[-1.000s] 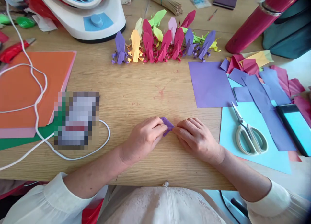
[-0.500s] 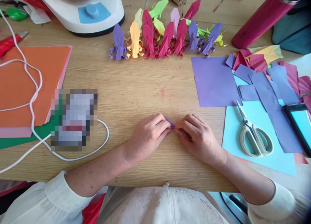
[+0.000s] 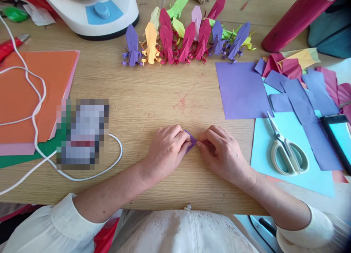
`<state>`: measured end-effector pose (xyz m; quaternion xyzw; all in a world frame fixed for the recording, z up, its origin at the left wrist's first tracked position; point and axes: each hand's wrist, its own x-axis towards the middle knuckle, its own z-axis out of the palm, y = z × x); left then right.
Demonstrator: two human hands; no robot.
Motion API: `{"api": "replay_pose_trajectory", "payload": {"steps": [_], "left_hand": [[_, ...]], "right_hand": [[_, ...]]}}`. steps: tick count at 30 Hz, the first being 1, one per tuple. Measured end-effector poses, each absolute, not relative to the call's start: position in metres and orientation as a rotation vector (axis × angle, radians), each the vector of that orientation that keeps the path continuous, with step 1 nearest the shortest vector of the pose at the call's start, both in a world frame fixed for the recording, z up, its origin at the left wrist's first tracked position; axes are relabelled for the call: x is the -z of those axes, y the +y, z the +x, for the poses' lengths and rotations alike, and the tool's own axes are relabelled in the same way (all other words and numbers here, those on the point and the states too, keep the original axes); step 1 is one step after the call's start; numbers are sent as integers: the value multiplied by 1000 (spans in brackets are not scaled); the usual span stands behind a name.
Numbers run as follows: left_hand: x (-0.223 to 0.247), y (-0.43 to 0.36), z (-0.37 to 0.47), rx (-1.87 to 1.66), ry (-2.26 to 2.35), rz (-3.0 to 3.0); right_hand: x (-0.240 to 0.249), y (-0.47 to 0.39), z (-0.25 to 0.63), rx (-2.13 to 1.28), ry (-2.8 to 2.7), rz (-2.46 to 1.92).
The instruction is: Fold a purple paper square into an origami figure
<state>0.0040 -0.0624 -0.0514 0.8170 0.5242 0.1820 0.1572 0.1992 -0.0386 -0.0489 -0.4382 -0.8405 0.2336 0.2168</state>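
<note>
Between my hands, near the front middle of the wooden table, is a small folded piece of purple paper (image 3: 192,139). My left hand (image 3: 168,149) is closed on its left part, covering much of it. The fingertips of my right hand (image 3: 223,154) pinch its right tip. How the paper is folded under the fingers is hidden. Beyond the hands, a row of folded paper figures in purple, orange, red, pink and green stands at the back, among them an orange one (image 3: 151,42). A flat purple sheet (image 3: 242,90) lies to the right.
Scissors (image 3: 287,150) rest on a light blue sheet (image 3: 263,165) at the right, beside purple paper pieces and a phone (image 3: 338,136). A red bottle (image 3: 298,21) and a white appliance (image 3: 120,15) stand behind. Orange sheets (image 3: 16,88), a white cable (image 3: 121,147) and a blurred-out device (image 3: 85,136) lie left.
Slightly more of the purple paper shows between my hands. My left hand has shifted a little left, and the fingers of both hands have moved slightly. The whole view has tilted a little.
</note>
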Motion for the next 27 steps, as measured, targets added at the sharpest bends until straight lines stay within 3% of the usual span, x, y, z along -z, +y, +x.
{"api": "replay_pose_trajectory", "payload": {"steps": [18, 27], "left_hand": [[50, -61, 13, -466, 1641, 2250], [51, -61, 14, -491, 1642, 2265]], "right_hand": [[50, -36, 195, -589, -2366, -1282], [47, -52, 222, -625, -2380, -1082]]}}
